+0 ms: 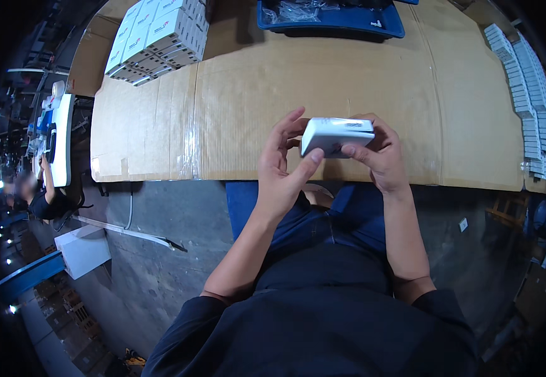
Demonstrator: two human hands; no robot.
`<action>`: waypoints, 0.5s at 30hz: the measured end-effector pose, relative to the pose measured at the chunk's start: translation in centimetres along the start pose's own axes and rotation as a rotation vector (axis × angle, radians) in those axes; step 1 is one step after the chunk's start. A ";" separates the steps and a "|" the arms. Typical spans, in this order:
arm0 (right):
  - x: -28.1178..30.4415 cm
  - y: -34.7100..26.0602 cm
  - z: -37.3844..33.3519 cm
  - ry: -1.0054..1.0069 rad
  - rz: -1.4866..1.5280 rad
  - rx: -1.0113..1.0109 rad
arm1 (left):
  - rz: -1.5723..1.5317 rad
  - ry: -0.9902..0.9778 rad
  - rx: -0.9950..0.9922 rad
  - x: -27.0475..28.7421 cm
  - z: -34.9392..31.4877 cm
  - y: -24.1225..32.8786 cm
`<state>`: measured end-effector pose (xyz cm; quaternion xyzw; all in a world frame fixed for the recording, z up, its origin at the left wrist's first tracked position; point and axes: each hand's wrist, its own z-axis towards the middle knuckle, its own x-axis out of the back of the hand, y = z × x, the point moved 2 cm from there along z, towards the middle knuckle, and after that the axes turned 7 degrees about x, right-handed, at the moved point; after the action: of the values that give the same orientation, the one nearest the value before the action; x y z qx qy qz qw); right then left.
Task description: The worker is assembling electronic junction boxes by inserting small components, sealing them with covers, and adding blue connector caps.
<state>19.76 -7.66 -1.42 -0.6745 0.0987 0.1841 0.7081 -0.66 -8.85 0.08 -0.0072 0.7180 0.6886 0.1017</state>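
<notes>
i see the left hand loosely open, thumb on the white box; right hand pinches its end — i'd guess light, stiff card — best gripped by edges.

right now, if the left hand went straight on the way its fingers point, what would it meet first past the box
Beyond the white box at its thumb, the left hand would likely meet the blue tray's near side, though its height above the cardboard is hard to judge.

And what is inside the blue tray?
The blue tray holds crumpled clear plastic packaging. Whatever lies beneath it is covered, and the tray's far part is cut off.
</notes>
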 end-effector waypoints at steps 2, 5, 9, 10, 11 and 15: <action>-0.3 0.4 -0.3 -0.044 -0.015 0.028 | -0.076 -0.038 0.074 -0.3 -0.1 0.0; -0.9 0.3 -0.4 -0.112 -0.052 0.047 | -0.115 -0.046 0.195 -0.1 -0.3 -0.7; -0.6 0.2 -0.2 -0.148 -0.142 0.077 | -0.037 -0.066 0.058 0.3 -0.3 -0.7; -0.5 0.2 -0.1 -0.184 -0.200 0.135 | 0.009 -0.073 0.027 0.3 -0.3 -0.5; -0.6 0.2 -0.1 -0.185 -0.200 0.135 | 0.009 -0.073 0.027 0.4 -0.2 -0.6; -0.7 0.3 -0.3 -0.166 -0.251 0.178 | 0.046 -0.069 -0.012 0.5 -0.4 -0.7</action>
<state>19.04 -8.06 -1.41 -0.5987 -0.0295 0.1398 0.7881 -1.06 -9.22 -0.72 0.0326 0.7097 0.6950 0.1107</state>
